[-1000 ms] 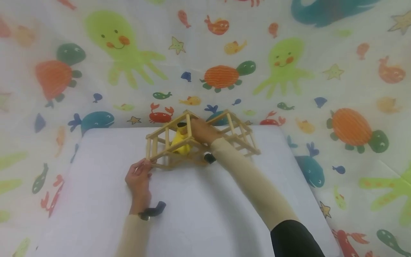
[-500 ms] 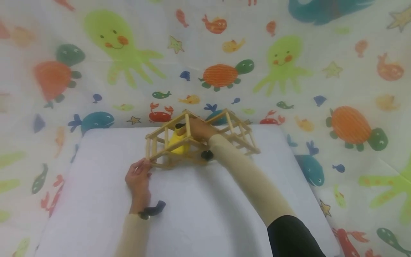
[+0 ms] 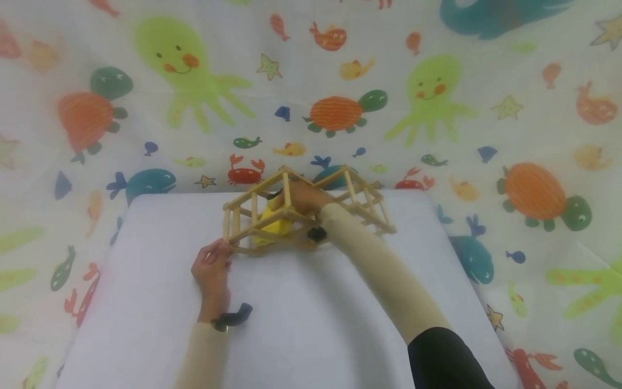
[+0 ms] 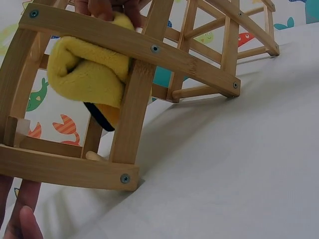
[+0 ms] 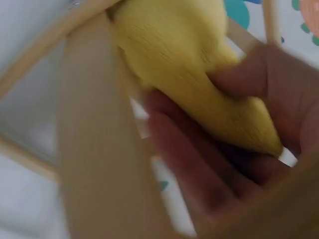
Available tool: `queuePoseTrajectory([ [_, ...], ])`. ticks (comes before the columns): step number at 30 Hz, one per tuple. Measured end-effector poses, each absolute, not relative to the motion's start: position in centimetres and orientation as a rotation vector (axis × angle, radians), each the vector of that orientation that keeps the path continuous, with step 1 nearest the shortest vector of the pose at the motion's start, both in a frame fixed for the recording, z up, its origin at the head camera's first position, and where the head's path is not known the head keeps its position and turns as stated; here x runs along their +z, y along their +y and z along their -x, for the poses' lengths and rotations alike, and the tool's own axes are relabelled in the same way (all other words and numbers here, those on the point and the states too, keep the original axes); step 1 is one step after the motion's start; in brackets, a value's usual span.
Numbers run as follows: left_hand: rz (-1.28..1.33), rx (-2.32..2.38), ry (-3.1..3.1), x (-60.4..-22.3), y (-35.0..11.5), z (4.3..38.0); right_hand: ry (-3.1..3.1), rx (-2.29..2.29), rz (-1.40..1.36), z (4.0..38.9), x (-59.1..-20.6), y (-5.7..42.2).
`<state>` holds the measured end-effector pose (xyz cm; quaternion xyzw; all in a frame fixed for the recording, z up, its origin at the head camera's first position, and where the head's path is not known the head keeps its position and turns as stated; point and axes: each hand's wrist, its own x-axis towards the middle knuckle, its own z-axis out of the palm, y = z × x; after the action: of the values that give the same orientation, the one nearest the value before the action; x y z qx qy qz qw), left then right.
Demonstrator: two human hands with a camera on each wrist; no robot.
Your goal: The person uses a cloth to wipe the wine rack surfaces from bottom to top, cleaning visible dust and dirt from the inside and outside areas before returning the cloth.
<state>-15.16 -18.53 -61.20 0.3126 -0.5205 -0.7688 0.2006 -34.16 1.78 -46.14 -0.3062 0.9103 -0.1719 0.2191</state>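
Observation:
My right hand (image 3: 306, 197) reaches into a zigzag wooden rack (image 4: 174, 59) of slats and dowels. It grips a folded yellow cloth (image 4: 94, 79) with a dark edge, thumb on one side and fingers on the other in the right wrist view. The cloth hangs inside the left section, partly hidden behind the slats. At the rack's lower left end, my left hand (image 3: 211, 270) holds the corner between thumb and fingers. Some of its fingertips are hidden behind the bottom slat in the left wrist view.
The rack stands at the back of a white table (image 3: 291, 324), close to a curtain (image 3: 311, 70) printed with sea animals. A dark strap (image 3: 233, 317) sits on the left wrist. Another dark piece (image 3: 317, 234) shows at the right wrist, beside the rack.
The yellow cloth has tilted, its lower end swinging left and down inside the rack as my right hand turns slightly over its top. My left hand and the rack stay in place.

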Motion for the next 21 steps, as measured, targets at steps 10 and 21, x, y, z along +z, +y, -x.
queuePoseTrajectory([
  [10, -0.827, -2.104, -1.447, -61.4, -18.8, 15.3, 2.65, -0.497, 0.855, 33.9, -46.2, 1.6],
  [21, -0.823, -2.096, -1.473, -61.6, -18.3, 15.2, 2.619, -0.42, 1.015, 34.1, -46.8, 3.3],
])
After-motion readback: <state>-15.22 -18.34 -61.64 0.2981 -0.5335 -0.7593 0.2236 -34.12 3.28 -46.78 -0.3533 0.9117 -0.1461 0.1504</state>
